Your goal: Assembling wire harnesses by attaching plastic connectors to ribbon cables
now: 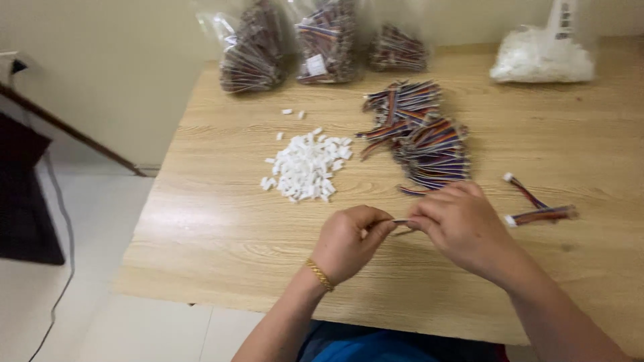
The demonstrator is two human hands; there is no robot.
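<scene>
Two hands pinch one thin wire piece [400,221], long axis lying across between them | left hand [349,243] clamped on its left end, right hand [459,224] on its right | white connector pile [307,167] beyond left hand, wire bundle [429,144] beyond right, on desk [221,234].

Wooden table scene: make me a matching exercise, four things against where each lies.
Things:
1. Heap of small white plastic connector housings
2. Pile of multicoloured ribbon wire bundles
3. Clear bag of white plastic parts
4. Two finished multicoloured wire leads with white plugs

Places:
A. Far right corner of the wooden table
B. Just right of the right hand
C. Centre-left, beyond the left hand
D. Middle of the table, right of the white heap

Pairs: 1-C, 2-D, 3-A, 4-B
</scene>
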